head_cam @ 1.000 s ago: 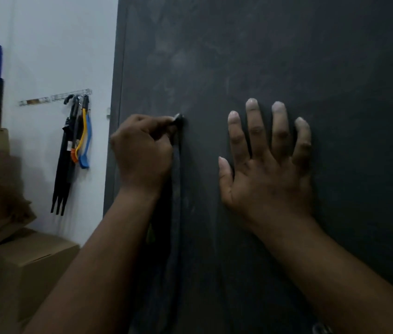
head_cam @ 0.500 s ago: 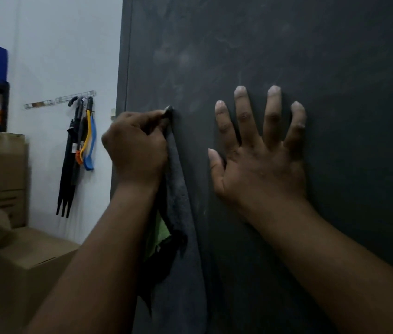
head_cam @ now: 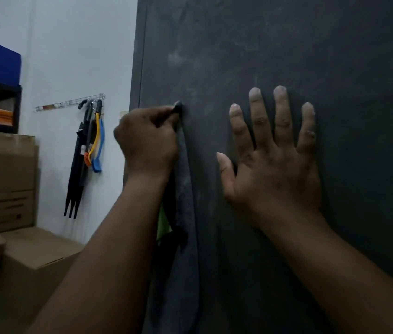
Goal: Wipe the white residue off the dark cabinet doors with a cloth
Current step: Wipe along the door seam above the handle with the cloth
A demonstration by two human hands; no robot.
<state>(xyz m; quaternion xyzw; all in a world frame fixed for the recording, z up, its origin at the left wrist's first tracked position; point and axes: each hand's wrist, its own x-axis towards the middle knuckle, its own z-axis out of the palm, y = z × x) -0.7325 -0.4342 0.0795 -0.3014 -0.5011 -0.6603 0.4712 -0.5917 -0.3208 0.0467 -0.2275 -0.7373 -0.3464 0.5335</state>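
Dark door (head_cam: 287, 56) filling the right two-thirds of the frame, with faint white residue (head_cam: 178, 59) smeared across its upper part. Left hand (head_cam: 147, 141), at centre, fingers curled and pinching the top of a dark cloth (head_cam: 185, 237) against the door; the cloth hangs straight down from the pinch to the bottom edge, a green patch showing at its left side. Right hand (head_cam: 272, 169), right of centre, flat on the door with fingers spread apart and whitish tips. Left of frame: white wall (head_cam: 74, 56), brushes (head_cam: 94, 143) hanging from a rail, stacked boxes (head_cam: 5, 179).
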